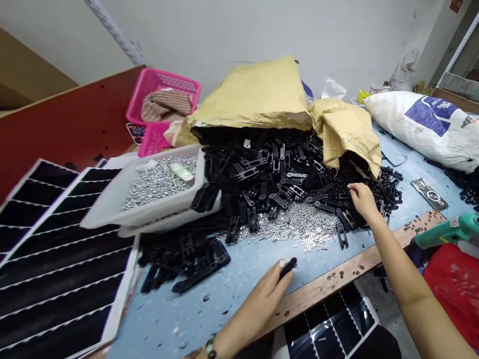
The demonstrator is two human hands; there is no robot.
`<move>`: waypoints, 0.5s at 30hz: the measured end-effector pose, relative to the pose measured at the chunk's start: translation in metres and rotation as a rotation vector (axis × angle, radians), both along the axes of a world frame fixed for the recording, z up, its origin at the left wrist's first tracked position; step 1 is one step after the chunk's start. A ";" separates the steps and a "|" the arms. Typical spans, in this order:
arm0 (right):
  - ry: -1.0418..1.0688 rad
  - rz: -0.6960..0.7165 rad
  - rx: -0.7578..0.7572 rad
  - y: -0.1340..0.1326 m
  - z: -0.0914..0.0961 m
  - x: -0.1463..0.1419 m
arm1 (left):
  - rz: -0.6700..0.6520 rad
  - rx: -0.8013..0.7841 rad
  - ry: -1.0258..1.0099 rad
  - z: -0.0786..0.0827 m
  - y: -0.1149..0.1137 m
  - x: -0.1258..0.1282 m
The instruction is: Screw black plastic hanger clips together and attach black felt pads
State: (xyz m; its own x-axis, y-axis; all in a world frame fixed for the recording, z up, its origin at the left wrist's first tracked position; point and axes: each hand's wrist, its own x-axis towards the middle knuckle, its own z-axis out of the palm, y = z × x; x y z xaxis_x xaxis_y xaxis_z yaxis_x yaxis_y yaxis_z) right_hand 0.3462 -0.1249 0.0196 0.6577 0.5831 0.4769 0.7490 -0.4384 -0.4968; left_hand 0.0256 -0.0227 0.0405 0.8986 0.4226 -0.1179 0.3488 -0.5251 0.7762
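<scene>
My left hand (pixel 267 288) is closed around a small black plastic part (pixel 288 268), held over the front edge of the blue table (pixel 164 319). My right hand (pixel 362 199) reaches to the right side of a heap of black plastic parts (pixel 262 174). Its fingertips touch the heap near small black pieces, and whether it grips one I cannot make out. Between the hands lies a spread of small silver screws and nuts (pixel 299 224). More black parts (pixel 198 264) lie in a pile left of my left hand.
A white bin (pixel 149 214) of screws stands at left, beside sheets of black strips (pixel 63 259). Yellow sacks (pixel 258 94) and a pink basket (pixel 168 77) are behind. A white sack (pixel 430 124) lies at right, with a green electric screwdriver-like tool (pixel 449 232) near the wooden edge.
</scene>
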 end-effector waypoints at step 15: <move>-0.142 0.150 -0.087 0.011 0.020 -0.012 | -0.640 0.053 0.256 -0.063 -0.082 -0.008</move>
State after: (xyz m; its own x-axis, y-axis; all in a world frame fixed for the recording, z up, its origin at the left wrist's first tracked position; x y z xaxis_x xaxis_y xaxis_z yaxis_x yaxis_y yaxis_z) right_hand 0.3346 -0.1136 0.0394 0.4905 0.7122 0.5021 0.8687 -0.3538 -0.3467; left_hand 0.0173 -0.1045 -0.0225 0.9198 -0.1706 -0.3533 0.1262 -0.7241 0.6781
